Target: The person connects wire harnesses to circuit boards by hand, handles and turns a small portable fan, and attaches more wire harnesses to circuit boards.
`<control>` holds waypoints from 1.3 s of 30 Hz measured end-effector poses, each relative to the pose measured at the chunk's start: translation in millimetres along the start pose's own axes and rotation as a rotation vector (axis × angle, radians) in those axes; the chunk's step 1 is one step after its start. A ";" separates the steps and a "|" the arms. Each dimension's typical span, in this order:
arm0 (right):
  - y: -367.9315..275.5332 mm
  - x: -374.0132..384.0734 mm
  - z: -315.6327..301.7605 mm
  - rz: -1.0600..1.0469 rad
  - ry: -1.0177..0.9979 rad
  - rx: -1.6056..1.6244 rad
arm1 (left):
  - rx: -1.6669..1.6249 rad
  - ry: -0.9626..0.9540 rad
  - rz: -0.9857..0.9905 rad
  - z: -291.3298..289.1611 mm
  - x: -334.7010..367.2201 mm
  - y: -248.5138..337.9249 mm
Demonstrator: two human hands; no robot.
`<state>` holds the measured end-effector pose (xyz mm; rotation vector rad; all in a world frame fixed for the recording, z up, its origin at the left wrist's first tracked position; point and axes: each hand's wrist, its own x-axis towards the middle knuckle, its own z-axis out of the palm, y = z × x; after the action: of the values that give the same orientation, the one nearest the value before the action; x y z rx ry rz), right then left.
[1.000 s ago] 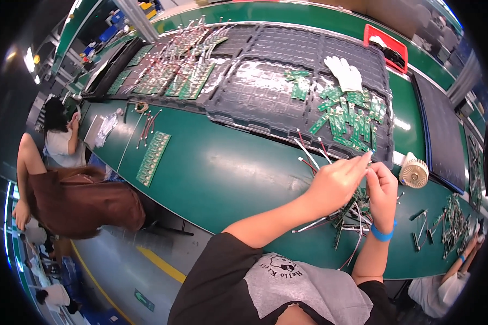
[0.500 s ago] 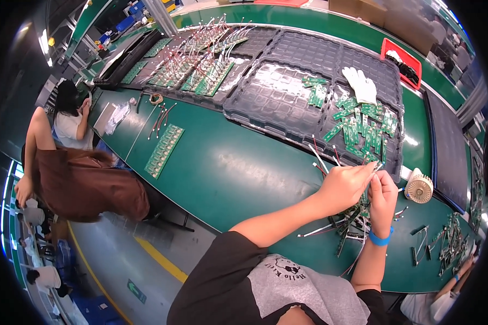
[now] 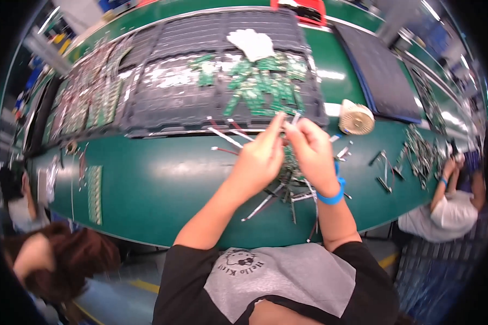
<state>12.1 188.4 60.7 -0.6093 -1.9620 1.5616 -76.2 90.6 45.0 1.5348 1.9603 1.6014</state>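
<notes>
Hands, L (image 3: 260,157) & R (image 3: 309,151), each grip pinching small wired part (image 3: 294,118) above green table (image 3: 162,179).

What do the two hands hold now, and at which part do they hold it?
The left hand and right hand together pinch a small thin light-coloured piece by its lower end; what it is cannot be told.

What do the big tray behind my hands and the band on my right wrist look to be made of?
The tray looks like thin moulded black plastic, semi-glossy: rows of formed pockets catch bright reflections. The wrist band looks like smooth blue plastic or rubber, evenly coloured with a slight sheen; which of the two cannot be told from here.
</notes>
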 end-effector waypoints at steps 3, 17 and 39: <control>6.2 -1.0 -2.6 -0.004 -0.002 0.178 | 0.000 -0.035 -0.028 4.9 2.5 -0.7; 4.5 -8.0 -1.9 -0.025 -0.023 0.233 | -0.144 0.026 -0.061 9.2 2.0 -2.8; 0.0 3.9 -28.4 -0.167 -0.070 -0.109 | -0.464 0.083 -0.092 -18.6 7.8 10.3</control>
<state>28.3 211.5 66.0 -0.4262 -2.1035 1.3992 -86.4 84.0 64.2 1.1952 1.5172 1.9296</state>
